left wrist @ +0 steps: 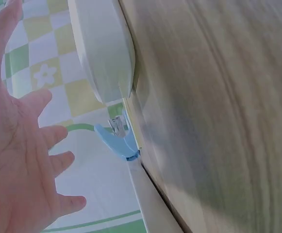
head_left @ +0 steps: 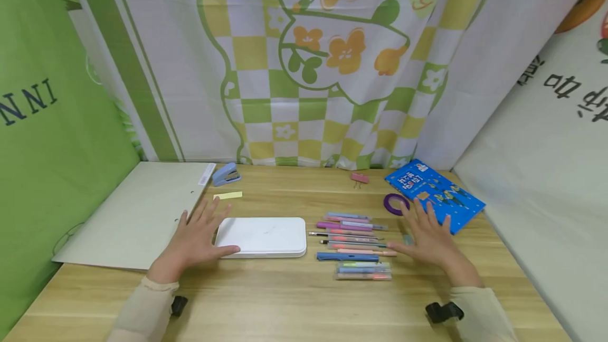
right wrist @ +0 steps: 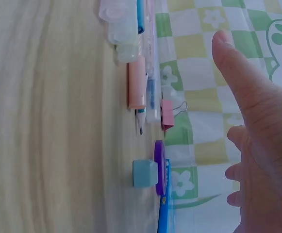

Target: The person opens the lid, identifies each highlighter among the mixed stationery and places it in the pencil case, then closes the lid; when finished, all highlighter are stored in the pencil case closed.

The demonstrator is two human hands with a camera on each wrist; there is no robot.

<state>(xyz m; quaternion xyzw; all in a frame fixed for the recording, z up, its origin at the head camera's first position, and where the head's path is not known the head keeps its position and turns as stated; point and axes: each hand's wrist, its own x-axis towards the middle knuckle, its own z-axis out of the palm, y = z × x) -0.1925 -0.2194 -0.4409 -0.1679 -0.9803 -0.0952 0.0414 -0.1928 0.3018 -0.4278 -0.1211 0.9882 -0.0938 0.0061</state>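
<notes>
A white flat pencil case (head_left: pixel 261 236) lies shut at the middle of the wooden desk (head_left: pixel 285 300). My left hand (head_left: pixel 197 236) hovers open just left of it, thumb tip at its front left corner; the left wrist view shows the spread fingers (left wrist: pixel 29 160) off the case (left wrist: pixel 104 48). A row of several pens and markers (head_left: pixel 353 244) lies right of the case. My right hand (head_left: pixel 429 234) is open beside the pens, fingers spread, holding nothing. In the right wrist view the pens (right wrist: pixel 138 53) and a small blue-grey eraser (right wrist: pixel 145 173) lie below the raised fingers (right wrist: pixel 247 87).
A white clipboard (head_left: pixel 138 215) lies at the left, with a blue stapler (head_left: pixel 226 173) and a yellow sticky note (head_left: pixel 228 195) by it. A pink binder clip (head_left: pixel 359 178), a purple tape roll (head_left: pixel 396 203) and a blue book (head_left: pixel 434 192) sit at the back right. Curtains surround the desk.
</notes>
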